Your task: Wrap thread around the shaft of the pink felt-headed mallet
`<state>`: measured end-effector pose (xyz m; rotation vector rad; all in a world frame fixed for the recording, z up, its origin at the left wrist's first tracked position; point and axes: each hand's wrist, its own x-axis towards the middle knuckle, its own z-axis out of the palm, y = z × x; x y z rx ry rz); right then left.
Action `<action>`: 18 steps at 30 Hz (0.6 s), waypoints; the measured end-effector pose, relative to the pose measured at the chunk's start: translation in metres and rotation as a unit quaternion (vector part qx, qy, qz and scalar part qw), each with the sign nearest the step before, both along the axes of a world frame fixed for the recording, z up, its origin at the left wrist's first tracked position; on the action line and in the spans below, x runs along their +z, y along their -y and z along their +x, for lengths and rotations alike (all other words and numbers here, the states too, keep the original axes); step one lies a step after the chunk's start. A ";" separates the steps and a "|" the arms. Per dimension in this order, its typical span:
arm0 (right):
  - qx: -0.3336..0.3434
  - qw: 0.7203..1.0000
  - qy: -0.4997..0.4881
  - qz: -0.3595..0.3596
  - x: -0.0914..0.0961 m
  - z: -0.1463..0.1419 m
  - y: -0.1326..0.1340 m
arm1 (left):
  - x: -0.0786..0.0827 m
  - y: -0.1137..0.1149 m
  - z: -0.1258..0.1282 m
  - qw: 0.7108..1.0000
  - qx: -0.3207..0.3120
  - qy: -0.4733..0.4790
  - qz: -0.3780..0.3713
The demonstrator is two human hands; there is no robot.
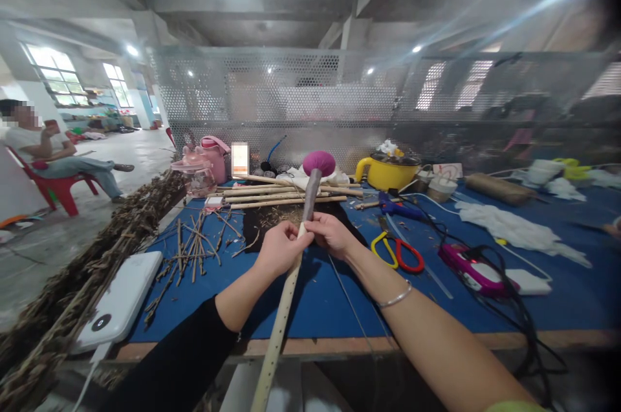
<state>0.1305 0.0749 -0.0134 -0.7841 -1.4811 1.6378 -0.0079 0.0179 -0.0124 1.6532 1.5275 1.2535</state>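
Note:
Between my hands a long pale stick with a row of small holes (281,315) slants up from below the table edge. Its upper end is covered in a grey wrapping (312,195). A round purple bulb (319,163) shows at the top; whether it is fixed to the stick I cannot tell. My left hand (280,247) is closed round the stick just below the wrapping. Thumb and fingers of my right hand (330,234) pinch it at the wrapping's lower edge. Scissors with yellow and red handles (398,251) lie right of my right hand.
Thin twigs (196,244) lie left, beside a white power bank (121,299). More pale sticks (286,195) lie behind. To the right are a blue glue gun (400,206), a yellow pot (392,173) and a magenta device (478,270) with cables. A person (53,153) sits far left.

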 end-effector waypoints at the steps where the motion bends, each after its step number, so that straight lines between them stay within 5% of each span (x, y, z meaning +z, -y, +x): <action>1: -0.001 1.000 -0.001 0.006 0.000 0.001 0.000 | 0.000 -0.001 0.000 1.000 0.001 -0.005 -0.012; 7: 0.036 0.999 -0.039 -0.008 0.000 0.008 -0.003 | -0.001 -0.002 0.001 0.993 -0.069 0.081 -0.045; 18: 0.098 0.990 -0.079 -0.062 0.005 0.012 0.000 | 0.003 0.002 0.008 0.914 -0.230 0.297 -0.153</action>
